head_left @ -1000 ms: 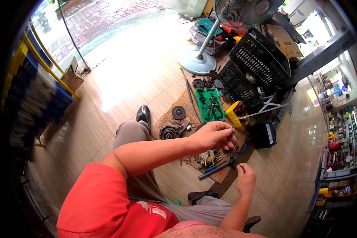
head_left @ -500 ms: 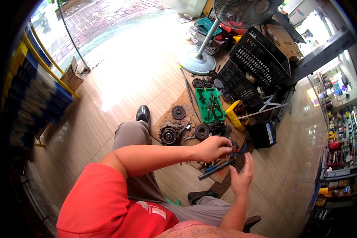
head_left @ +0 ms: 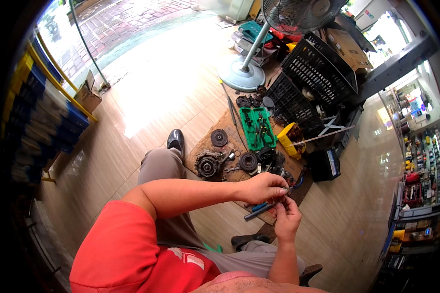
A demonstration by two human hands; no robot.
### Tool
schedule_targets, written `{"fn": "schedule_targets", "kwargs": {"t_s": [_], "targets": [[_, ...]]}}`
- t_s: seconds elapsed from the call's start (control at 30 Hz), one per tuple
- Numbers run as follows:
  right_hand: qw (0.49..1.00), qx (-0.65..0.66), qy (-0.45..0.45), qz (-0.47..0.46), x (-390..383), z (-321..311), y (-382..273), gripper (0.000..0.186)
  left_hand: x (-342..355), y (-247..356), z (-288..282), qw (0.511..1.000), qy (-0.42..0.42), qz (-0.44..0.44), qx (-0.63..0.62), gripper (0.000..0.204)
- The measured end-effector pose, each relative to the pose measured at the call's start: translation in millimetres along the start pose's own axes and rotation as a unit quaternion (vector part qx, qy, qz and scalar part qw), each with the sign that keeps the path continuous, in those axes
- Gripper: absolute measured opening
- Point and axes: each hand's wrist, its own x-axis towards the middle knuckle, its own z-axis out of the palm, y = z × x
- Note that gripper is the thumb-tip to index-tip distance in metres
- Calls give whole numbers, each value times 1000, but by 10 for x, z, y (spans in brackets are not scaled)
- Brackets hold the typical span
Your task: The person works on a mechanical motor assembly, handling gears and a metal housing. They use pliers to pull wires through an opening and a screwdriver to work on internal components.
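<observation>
Above the greasy cardboard (head_left: 211, 134), my two hands meet fingertip to fingertip. My left hand (head_left: 261, 188) pinches something small and dark, too little to make out. From below, the fingers of my right hand (head_left: 287, 219) close in on the same spot, and what they grip is mostly hidden. Beneath them lies a dark grey tube (head_left: 257, 212), partly covered by my left hand. A round alternator-like part (head_left: 208, 166), a black pulley (head_left: 248, 161) and a flat dark disc (head_left: 219, 137) rest on the cardboard beyond my left forearm.
An open green tool case (head_left: 244, 128) lies farther off, beside a yellow container (head_left: 289, 141). A black box-shaped battery (head_left: 321, 166) sits to the right. Behind stand black plastic crates (head_left: 322, 68) and a fan's round base (head_left: 235, 78). Shelving (head_left: 44, 102) lines the left.
My right hand has moved left to meet my left hand, and its spread fingers have closed. My left hand has dropped slightly toward me.
</observation>
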Motion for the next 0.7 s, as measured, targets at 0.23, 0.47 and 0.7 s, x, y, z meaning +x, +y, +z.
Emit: {"fn": "schedule_targets", "kwargs": {"t_s": [0.23,0.47,0.7], "targets": [[992,-94,35,-75,-4,16,-17,15,0,43,-1,1000,-3,-11,-19,24],[969,-182,37,-164,-14,6,-84,8,45,-30,-65,999,-40,-10,-21,30],[955,-204,25,-213,-33,-23,-136,3,60,-46,-100,985,-79,-29,-149,28]]}}
